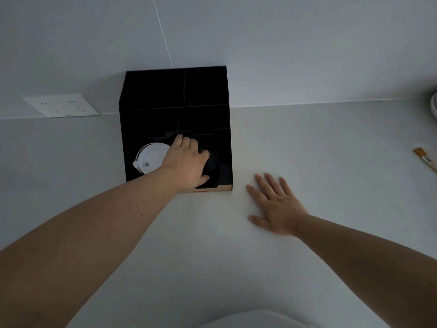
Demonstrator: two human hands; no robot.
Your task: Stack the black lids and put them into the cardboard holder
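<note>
A black holder (175, 100) with several compartments stands on the white counter against the wall. In its front right compartment lie the black lids (212, 159), round and hard to make out against the dark box. My left hand (186, 159) reaches into that compartment from above, fingers curled over the lids' top and partly hiding them. A stack of white lids (151, 157) fills the front left compartment. To the right of the holder, my right hand (276, 204) lies flat on the counter with its fingers spread and nothing in it.
A white wall socket (61, 106) sits to the left of the holder. A brush with an orange tip (425, 158) lies at the far right, beside a white rim (434, 107) at the frame edge. A white rounded object (255, 319) shows at the bottom.
</note>
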